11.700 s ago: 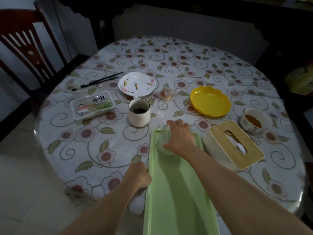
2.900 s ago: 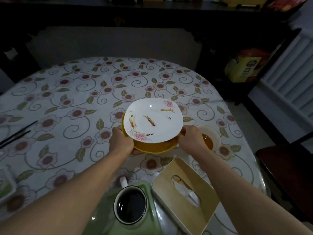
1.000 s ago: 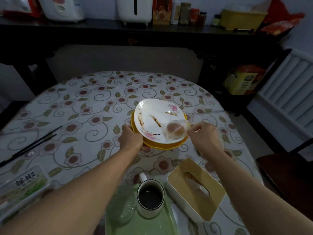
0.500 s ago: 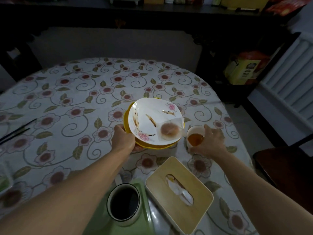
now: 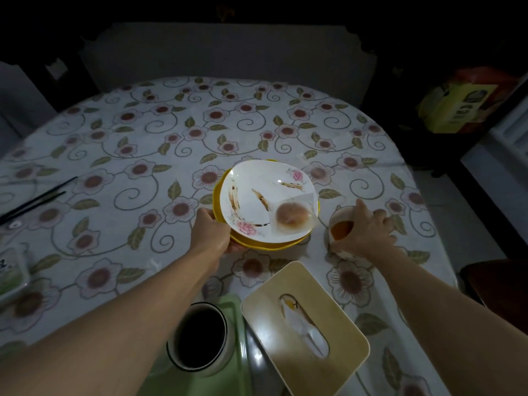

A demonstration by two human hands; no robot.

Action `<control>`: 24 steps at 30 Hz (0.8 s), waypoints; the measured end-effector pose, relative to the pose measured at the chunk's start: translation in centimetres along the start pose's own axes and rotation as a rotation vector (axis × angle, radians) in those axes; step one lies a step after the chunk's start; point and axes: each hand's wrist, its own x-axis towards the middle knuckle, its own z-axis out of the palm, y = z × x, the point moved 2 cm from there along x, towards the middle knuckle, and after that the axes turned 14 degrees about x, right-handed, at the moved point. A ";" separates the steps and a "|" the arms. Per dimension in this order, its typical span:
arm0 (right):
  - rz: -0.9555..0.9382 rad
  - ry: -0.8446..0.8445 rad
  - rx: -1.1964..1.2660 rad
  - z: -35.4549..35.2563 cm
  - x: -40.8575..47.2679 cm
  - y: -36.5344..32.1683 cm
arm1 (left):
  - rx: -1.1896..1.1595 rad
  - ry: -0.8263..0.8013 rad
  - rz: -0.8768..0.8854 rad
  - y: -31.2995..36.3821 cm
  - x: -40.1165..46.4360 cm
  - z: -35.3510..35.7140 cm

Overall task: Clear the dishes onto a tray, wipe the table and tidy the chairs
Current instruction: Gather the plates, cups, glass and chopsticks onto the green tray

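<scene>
The round surface (image 5: 137,155) is the largest thing; a cloth with flowers and leaves covers it. At the near edge, low in the view, a green tray (image 5: 234,364) lies on it, and a white mug (image 5: 201,342) with a dark inside stands on the tray. Just right of the tray there is a tissue box (image 5: 305,328) with a wooden top and a tissue in its slot.

Near the middle, the yellow plate (image 5: 220,195) carries a white plate (image 5: 268,204) with pink flowers and brown smears — the two are stacked, and the white one is tilted. On the white plate, at its right side, lies a round brownish bun (image 5: 291,217) in a clear wrapper. The left hand (image 5: 210,234) grips the stack at its left rim: the thumb is on top and the fingers are curled under the yellow plate.

To the right of the stack, a small bowl (image 5: 341,228) with orange-brown sauce stands near the edge of the surface. The right hand (image 5: 368,232) holds it from the right side — the fingers are curled around its wall, the thumb at the far rim.

At the far left, two black chopsticks (image 5: 34,200) lie side by side, well apart from the plates. Below them, a food package (image 5: 11,277) is partly cut off by the picture edge.
</scene>
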 end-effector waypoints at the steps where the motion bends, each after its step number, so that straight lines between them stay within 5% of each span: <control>1: -0.008 0.013 -0.006 -0.1 -0.1 0.0 | 0.000 0.003 -0.003 -0.1 -0.1 0.0; 24: -0.082 0.152 -0.008 -7.0 -16.8 -6.3 | -0.001 -0.010 0.111 -1.8 -9.3 -12.0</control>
